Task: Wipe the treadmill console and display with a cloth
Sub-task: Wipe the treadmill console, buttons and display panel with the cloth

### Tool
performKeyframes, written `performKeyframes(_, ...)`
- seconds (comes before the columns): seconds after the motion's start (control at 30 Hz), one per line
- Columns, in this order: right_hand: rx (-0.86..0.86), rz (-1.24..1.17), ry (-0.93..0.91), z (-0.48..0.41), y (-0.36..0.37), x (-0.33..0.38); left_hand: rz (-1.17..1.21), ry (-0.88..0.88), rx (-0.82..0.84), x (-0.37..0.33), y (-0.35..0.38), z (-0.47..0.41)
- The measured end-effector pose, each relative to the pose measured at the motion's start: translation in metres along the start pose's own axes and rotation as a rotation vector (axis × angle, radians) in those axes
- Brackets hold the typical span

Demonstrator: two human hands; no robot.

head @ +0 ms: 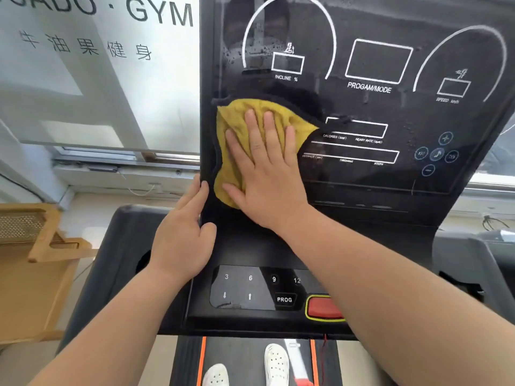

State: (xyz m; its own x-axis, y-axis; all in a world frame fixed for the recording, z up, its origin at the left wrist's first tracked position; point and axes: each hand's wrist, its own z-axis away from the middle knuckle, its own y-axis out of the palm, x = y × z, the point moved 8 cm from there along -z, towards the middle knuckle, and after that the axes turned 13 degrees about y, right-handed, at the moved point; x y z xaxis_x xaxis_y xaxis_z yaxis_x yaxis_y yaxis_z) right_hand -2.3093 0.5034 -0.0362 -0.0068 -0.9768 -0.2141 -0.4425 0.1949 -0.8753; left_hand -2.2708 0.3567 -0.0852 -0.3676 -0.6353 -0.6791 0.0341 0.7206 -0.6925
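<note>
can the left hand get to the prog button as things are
Probably yes: the left hand only grips the display's left edge, and the PROG button sits uncovered just below it; the right forearm crosses further right.

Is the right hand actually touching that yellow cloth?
Touching. The head view shows the right hand lying flat on the yellow cloth, its straight fingers pressing it against the black display.

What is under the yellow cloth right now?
The yellow cloth lies on the lower left of the display panel, pressed flat by the right hand on top. Any markings beneath it are covered; the left hand holds the panel's left edge.
</note>
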Motion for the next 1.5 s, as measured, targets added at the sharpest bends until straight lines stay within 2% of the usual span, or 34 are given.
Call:
performKeyframes(0.13,0.097,-0.044,-0.057,0.059,0.027,0.007,-0.020,-0.018,-0.049,0.002,-0.005,-0.003)
performKeyframes(0.23,0.103,-0.092,0.015,0.079,0.032,-0.009,-0.025,-0.029,-0.067,0.000,-0.003,-0.004)
performKeyframes(0.33,0.113,-0.038,0.098,0.081,0.034,-0.033,-0.030,-0.039,-0.075,-0.002,0.000,-0.003)
performKeyframes(0.53,0.111,0.018,0.307,0.047,0.024,-0.062,-0.034,-0.027,-0.065,-0.001,-0.001,-0.003)
performKeyframes(0.6,0.098,-0.010,0.277,0.029,0.017,-0.046,-0.038,-0.018,-0.064,-0.001,-0.001,-0.003)
performKeyframes(0.7,0.086,-0.036,0.129,0.016,0.011,-0.009,-0.019,-0.020,-0.082,0.002,-0.002,-0.001)
performKeyframes(0.87,0.120,-0.029,-0.026,0.044,0.027,0.006,-0.041,-0.047,-0.135,-0.002,-0.002,-0.002)
performKeyframes(0.97,0.102,-0.092,0.095,0.071,0.035,-0.029,-0.141,-0.064,-0.136,-0.012,0.003,-0.001)
performKeyframes(1.1,0.115,-0.036,0.328,0.087,0.044,-0.086,-0.186,-0.095,-0.106,-0.016,0.011,0.000)
performKeyframes(1.23,0.136,-0.105,0.487,0.058,0.033,-0.093,-0.207,-0.121,-0.084,-0.018,0.010,-0.001)
performKeyframes(1.3,0.123,-0.108,0.419,0.037,0.023,-0.077,-0.202,-0.113,-0.086,-0.019,0.009,-0.003)
performKeyframes(1.37,0.095,-0.095,0.275,0.022,0.014,-0.054,-0.191,-0.102,-0.098,-0.018,0.007,-0.003)
performKeyframes(1.5,0.096,-0.075,0.032,0.034,0.017,-0.023,-0.193,-0.055,-0.133,-0.019,0.004,-0.002)
